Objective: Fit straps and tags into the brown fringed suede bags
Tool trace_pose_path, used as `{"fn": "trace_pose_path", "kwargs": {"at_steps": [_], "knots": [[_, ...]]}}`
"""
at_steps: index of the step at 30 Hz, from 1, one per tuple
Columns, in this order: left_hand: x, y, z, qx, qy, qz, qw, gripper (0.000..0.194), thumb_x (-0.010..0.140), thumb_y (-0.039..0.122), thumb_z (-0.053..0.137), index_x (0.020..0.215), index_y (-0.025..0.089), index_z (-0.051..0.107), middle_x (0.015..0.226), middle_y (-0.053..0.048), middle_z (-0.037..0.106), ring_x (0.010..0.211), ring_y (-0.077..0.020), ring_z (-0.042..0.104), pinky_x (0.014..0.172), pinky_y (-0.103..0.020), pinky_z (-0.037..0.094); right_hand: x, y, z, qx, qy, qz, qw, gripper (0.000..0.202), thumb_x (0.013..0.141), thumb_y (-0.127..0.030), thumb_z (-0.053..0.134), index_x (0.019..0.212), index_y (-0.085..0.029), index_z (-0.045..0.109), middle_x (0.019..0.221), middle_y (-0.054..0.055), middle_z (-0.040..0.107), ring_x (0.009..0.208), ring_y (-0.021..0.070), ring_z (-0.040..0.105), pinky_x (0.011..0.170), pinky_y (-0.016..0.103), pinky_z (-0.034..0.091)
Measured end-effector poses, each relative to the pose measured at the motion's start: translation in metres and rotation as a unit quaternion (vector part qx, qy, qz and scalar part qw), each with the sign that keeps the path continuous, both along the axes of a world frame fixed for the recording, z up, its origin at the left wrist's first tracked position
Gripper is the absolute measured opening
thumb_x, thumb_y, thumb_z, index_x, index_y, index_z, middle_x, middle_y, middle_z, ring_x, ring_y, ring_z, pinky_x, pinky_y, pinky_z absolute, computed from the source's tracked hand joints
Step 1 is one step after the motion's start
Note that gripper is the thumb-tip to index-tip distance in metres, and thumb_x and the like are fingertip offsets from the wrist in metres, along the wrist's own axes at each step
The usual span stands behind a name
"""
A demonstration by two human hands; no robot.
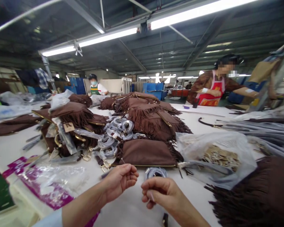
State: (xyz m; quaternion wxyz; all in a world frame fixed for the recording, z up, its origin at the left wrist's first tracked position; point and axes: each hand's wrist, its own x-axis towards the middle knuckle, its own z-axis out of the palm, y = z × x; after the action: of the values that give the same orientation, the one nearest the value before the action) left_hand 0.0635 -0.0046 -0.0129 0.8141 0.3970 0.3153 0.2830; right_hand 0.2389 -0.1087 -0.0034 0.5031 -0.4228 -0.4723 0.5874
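In the head view, the left hand [121, 181] is over the near middle of the white table [123, 212], its fingers loosely curled and turned toward the right. The right hand [165, 194] faces it, fingers bent in and thumb close against them; a narrow gap separates the two. Whether either hand pinches something thin cannot be told.

The coiled strap [156, 172], in grey-blue wrapping, shows just beyond the right hand, which partly covers it; whether they touch is unclear. Just past the coil, on the far side of both hands, the brown fringed bag [148, 152] lies flat, its gold zipper edge toward the near side. It is nearer to the left hand's fingertips than the large pile of brown bags [144, 115] farther off.

To the left of the flat bag is a heap of wrapped straps [120, 126], and nearer on the left lies purple plastic packaging [47, 192]. On the right, a clear plastic bag [189, 146] holds small beige pieces [221, 157], with a dark fringed piece [262, 192] nearer still. Across the table, on the far right, a person in a red apron [213, 91] reaches rightward.
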Motion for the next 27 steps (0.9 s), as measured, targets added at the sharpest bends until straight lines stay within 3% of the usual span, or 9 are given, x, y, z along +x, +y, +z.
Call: {"fn": "trace_pose_path", "kwargs": {"at_steps": [4,7,9,11,15,18,20,23,27], "knots": [[0.010,-0.001,0.002,0.004,0.018,-0.055,0.998,0.025,0.083,0.034,0.068,0.087,0.011,0.061,0.083,-0.006,0.066,0.064,-0.0098,0.062,0.059,-0.019,0.050,0.024,0.003,0.010,0.101,-0.125,-0.065,0.985,0.027,0.079,-0.044,0.070,0.083,-0.018,0.076,0.070,0.002,0.064,0.060,0.0146,0.060,0.053,0.023,0.050],[0.016,0.001,0.012,0.182,0.085,-0.028,0.979,0.034,0.083,0.040,0.064,0.106,0.016,0.056,0.100,-0.009,0.063,0.071,-0.0137,0.061,0.059,-0.023,0.048,0.053,0.003,0.030,0.199,-0.178,-0.166,0.949,0.023,0.080,-0.042,0.070,0.075,-0.021,0.077,0.091,0.005,0.064,0.085,0.0181,0.061,0.071,0.025,0.052],[0.022,0.000,0.020,0.385,0.149,-0.007,0.911,0.031,0.085,0.034,0.059,0.112,0.018,0.055,0.105,-0.009,0.061,0.081,-0.0170,0.059,0.068,-0.028,0.048,0.073,0.002,0.038,0.194,-0.117,-0.210,0.951,0.022,0.078,-0.044,0.074,0.075,-0.022,0.076,0.098,0.005,0.066,0.095,0.0201,0.061,0.083,0.030,0.052],[0.031,-0.003,0.026,0.573,0.182,-0.071,0.796,0.023,0.087,0.024,0.054,0.108,0.018,0.060,0.105,-0.009,0.063,0.092,-0.0201,0.057,0.080,-0.032,0.045,0.089,0.000,0.040,0.145,-0.026,-0.230,0.962,0.025,0.074,-0.046,0.078,0.081,-0.022,0.076,0.083,0.004,0.069,0.079,0.0173,0.064,0.075,0.030,0.055],[0.058,-0.015,0.021,0.712,0.237,-0.212,0.626,0.016,0.090,0.023,0.050,0.091,0.018,0.065,0.091,-0.008,0.067,0.088,-0.0219,0.056,0.082,-0.034,0.040,0.099,-0.004,0.032,0.075,-0.018,-0.221,0.972,0.038,0.067,-0.041,0.084,0.095,-0.018,0.073,0.059,-0.002,0.062,0.054,0.0116,0.057,0.047,0.020,0.049],[0.071,-0.022,0.013,0.723,0.323,-0.221,0.569,0.029,0.078,0.044,0.069,0.087,0.018,0.063,0.088,-0.007,0.064,0.086,-0.0254,0.053,0.079,-0.037,0.039,0.098,-0.006,0.026,0.057,-0.094,-0.209,0.972,0.033,0.066,-0.041,0.081,0.084,-0.016,0.069,0.056,-0.002,0.061,0.048,0.0104,0.053,0.037,0.015,0.038],[0.071,-0.025,0.012,0.739,0.327,-0.224,0.546,0.033,0.073,0.038,0.072,0.096,0.017,0.060,0.096,-0.008,0.063,0.091,-0.0263,0.052,0.081,-0.038,0.039,0.098,-0.005,0.021,0.044,-0.143,-0.195,0.969,0.029,0.067,-0.041,0.077,0.075,-0.016,0.066,0.054,-0.002,0.062,0.045,0.0090,0.050,0.035,0.015,0.034],[0.064,-0.026,0.020,0.793,0.251,-0.247,0.497,0.037,0.074,0.013,0.065,0.109,0.020,0.056,0.123,-0.009,0.056,0.109,-0.0266,0.049,0.093,-0.039,0.036,0.102,-0.002,0.014,0.034,-0.181,-0.166,0.969,0.024,0.069,-0.039,0.073,0.076,-0.017,0.065,0.053,-0.002,0.061,0.043,0.0084,0.046,0.035,0.015,0.031],[0.061,-0.020,0.015,0.833,0.123,-0.314,0.439,0.015,0.085,0.015,0.061,0.097,0.024,0.062,0.138,-0.003,0.052,0.129,-0.0277,0.039,0.106,-0.041,0.025,0.104,-0.001,0.007,0.034,-0.184,-0.155,0.970,0.020,0.071,-0.036,0.070,0.077,-0.018,0.064,0.055,-0.003,0.061,0.045,0.0096,0.048,0.036,0.016,0.031]]}}
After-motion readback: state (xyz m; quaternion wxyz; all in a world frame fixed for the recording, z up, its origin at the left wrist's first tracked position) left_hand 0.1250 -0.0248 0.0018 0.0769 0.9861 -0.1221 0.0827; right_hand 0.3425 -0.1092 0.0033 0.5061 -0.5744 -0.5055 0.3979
